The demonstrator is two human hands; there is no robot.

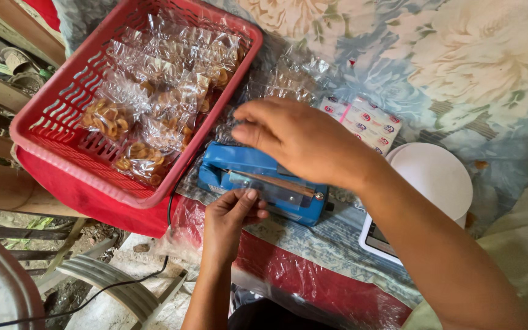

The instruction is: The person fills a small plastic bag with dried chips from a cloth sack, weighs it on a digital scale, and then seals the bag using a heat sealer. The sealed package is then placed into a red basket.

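A blue heat sealer (239, 168) sits on the flowered tablecloth beside a red plastic basket (56, 116). My right hand (297, 140) reaches over the sealer from the right, fingers curled above its arm and a clear plastic bag (279, 79) behind it. My left hand (230, 214) comes up from below and pinches the edge of a clear bag (264, 188) lying across the sealer's bar. Inside the basket lie several sealed clear bags of golden ring-shaped snacks (145, 116).
A white round scale plate (435, 177) stands right of the sealer, with a small stack of printed paper labels (365, 122) behind it. A black cord (123, 284) runs down from the sealer. A white plastic chair (117, 293) is below the table edge.
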